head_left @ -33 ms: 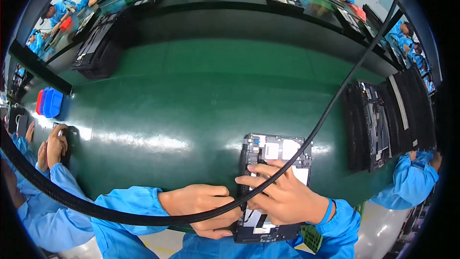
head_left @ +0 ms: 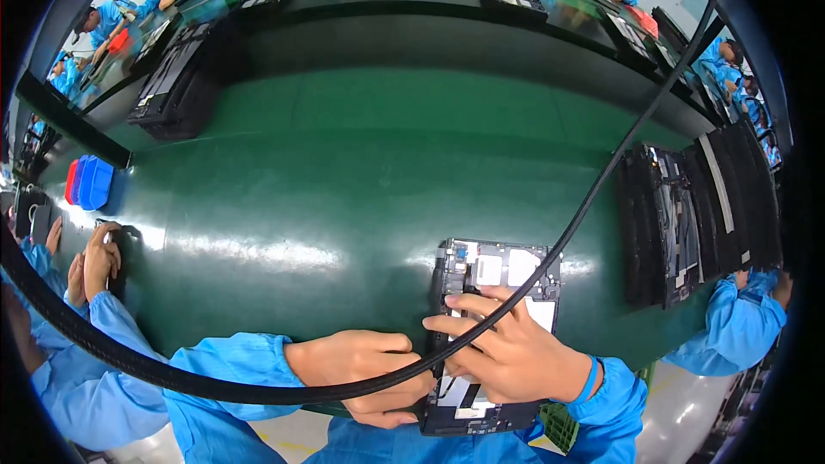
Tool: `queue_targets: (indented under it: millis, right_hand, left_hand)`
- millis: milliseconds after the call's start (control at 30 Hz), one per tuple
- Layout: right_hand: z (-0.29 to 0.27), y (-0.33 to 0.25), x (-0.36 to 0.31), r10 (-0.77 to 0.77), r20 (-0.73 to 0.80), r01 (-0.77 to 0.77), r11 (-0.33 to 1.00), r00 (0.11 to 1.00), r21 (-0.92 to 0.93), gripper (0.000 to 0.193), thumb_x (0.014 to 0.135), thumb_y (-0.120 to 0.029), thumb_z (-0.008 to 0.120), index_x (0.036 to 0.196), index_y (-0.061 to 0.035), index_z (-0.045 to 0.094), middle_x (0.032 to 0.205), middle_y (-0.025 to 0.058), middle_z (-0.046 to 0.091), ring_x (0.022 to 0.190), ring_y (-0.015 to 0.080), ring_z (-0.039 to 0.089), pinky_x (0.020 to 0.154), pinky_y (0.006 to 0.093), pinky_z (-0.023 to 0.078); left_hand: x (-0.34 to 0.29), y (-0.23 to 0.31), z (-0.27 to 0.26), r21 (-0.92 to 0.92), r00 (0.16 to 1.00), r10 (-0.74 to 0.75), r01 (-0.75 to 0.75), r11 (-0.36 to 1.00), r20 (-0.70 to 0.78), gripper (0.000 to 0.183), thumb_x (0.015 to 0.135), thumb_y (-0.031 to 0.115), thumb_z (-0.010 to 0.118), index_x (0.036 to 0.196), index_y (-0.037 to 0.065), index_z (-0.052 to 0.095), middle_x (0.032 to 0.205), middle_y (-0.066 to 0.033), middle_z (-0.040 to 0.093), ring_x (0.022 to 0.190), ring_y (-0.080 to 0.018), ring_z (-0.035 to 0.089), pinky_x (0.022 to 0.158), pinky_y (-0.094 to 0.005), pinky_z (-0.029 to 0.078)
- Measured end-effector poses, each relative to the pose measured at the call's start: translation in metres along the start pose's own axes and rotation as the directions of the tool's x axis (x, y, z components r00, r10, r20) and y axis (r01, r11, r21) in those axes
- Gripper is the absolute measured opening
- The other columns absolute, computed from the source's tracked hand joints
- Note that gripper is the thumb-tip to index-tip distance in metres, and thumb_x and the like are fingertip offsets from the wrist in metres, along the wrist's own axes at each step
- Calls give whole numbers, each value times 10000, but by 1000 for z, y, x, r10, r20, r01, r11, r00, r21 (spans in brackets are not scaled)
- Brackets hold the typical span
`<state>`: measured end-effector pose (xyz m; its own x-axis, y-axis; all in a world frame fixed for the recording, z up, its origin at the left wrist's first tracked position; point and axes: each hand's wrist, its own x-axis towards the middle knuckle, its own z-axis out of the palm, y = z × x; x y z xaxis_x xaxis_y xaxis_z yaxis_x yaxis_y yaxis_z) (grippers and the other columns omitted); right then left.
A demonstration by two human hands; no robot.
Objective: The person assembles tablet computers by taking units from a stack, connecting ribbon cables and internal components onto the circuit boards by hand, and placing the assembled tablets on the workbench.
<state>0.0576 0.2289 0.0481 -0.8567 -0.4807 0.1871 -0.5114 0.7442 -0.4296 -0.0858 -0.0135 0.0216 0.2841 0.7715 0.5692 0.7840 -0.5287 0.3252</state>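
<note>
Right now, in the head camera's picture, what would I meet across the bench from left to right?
Blue bin → dark stack toward the back → the person's left hand → opened flat device → blue wristband → row of upright black panels.

An opened tablet-like device (head_left: 541, 314), black-framed with its inner parts bared, lies at five o'clock in the view, its long sides running roughly twelve to six. White panels (head_left: 488, 271) show near its twelve o'clock end, a small blue part (head_left: 461, 254) by its eleven o'clock corner.
</note>
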Motion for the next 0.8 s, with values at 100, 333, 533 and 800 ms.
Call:
queue_targets:
  millis: [100,333,533,800]
  right_hand:
    - [-18,-8,0,-32,24,31,999,999,33,92,849,-167,748,889,-86,728,1463,111,675,1379,329,597,1176,582,440]
    - [-17,-4,1,-146,-11,132,922,989,-364,171,847,-210,756,1011,-243,790,1155,-44,770,1213,196,719,1146,535,481]
    - [-6,11,-2,-91,-225,2,931,970,-366,166,869,-181,741,1013,-99,758,890,15,653,1055,203,707,1073,464,562]
    - [5,17,1,-42,-311,-31,973,949,-227,175,828,-140,771,997,-98,779,868,1,613,907,202,651,972,418,558]
  left_hand:
    - [1,0,3,83,997,71,-72,994,18,326,1019,343,693,999,18,706,1063,-94,700,908,-239,664,733,-347,508]
    - [5,0,0,206,980,194,-201,958,55,356,1066,341,660,926,20,730,1007,-129,714,916,-264,674,796,-373,542]
    - [9,-18,6,253,929,366,-368,895,57,440,1028,419,733,992,-10,822,987,-103,779,767,-186,590,705,-332,464]
    - [14,-18,8,135,960,279,-281,950,36,435,1029,388,733,927,-31,784,954,-121,754,763,-194,607,654,-324,466]
